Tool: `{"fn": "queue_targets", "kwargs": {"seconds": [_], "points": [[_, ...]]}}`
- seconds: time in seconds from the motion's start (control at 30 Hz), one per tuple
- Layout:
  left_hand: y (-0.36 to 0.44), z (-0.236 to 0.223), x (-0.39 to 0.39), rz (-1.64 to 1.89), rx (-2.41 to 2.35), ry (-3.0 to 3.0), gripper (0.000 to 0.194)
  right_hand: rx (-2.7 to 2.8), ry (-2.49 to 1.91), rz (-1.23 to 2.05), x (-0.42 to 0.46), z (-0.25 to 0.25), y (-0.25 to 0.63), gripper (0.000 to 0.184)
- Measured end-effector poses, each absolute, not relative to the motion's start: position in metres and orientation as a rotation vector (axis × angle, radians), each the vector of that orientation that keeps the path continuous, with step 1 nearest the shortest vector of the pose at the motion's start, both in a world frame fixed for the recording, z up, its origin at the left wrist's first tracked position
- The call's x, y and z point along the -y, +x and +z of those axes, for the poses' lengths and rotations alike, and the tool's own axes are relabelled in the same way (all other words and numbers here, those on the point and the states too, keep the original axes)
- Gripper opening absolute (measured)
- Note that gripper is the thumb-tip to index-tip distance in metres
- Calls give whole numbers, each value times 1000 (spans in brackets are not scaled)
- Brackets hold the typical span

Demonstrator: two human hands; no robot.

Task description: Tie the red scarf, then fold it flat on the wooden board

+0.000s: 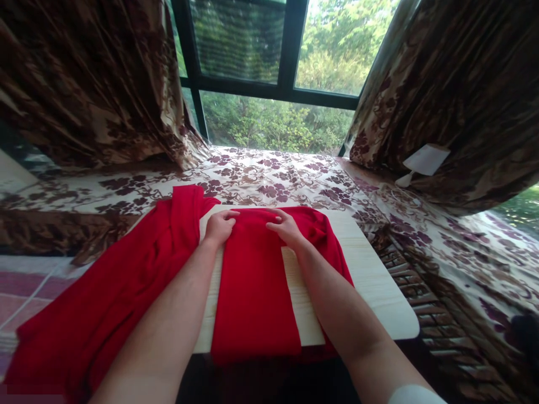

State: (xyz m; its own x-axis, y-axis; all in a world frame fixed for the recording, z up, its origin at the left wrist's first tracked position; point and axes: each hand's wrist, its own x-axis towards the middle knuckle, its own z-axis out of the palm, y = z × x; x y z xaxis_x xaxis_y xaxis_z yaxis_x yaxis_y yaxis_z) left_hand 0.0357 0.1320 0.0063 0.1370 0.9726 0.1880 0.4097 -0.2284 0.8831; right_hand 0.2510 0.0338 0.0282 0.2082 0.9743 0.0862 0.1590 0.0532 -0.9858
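Observation:
A long strip of red cloth [256, 292] lies flat down the middle of the pale wooden tabletop [379, 280], its near end reaching the front edge. At the strip's far left corner, my left hand [219, 226] has its thumb and fingers closed on the cloth. Across from it, my right hand [285, 226] grips the far right corner, thumb on top and fingers at the far edge. More red cloth [326, 235] curves from the far end around behind my right forearm. A bulky part of red cloth [126, 269] is heaped to the left and hangs off the table.
Beyond the table, a floral-covered window ledge [269, 174] runs below the window [269, 112]. Patterned curtains [105, 84] hang on both sides. A small white lamp [427, 160] sits at the right. A pink and white checked fabric [29, 286] lies at the left.

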Motion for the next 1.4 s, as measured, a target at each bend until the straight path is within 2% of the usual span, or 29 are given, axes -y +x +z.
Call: {"fn": "queue_targets", "kwargs": {"seconds": [0.17,0.23,0.53,0.77,0.83,0.93,1.0,1.07,1.13,1.27,1.4], "points": [[35,8,-131,1088,-1369,1716,28,1369,-1412,883,-32,33,254,31],[35,9,-131,1082,-1405,1719,29,1422,-1452,873,-33,34,255,28],[41,14,-123,1065,-1565,1903,39,1391,-1500,812,-44,19,249,57],[44,18,-121,1038,-1562,2002,47,1514,-1568,926,-45,36,249,77],[45,18,-117,1120,-1598,2063,48,1534,-1578,827,-40,42,253,67],[48,21,-106,1198,-1576,2305,51,1520,-1739,450,-28,49,263,44],[52,24,-97,1054,-1386,2541,52,1511,-1852,241,-18,54,266,39],[56,27,-92,831,-1191,2689,55,1585,-1871,166,-10,58,264,40],[60,27,-92,631,-1145,2706,63,1780,-1818,171,-4,60,256,46],[64,19,-100,334,-1268,2566,71,2148,-1873,249,-2,49,240,73],[63,13,-105,289,-1277,2522,77,2208,-1993,338,-7,34,238,74]]}}
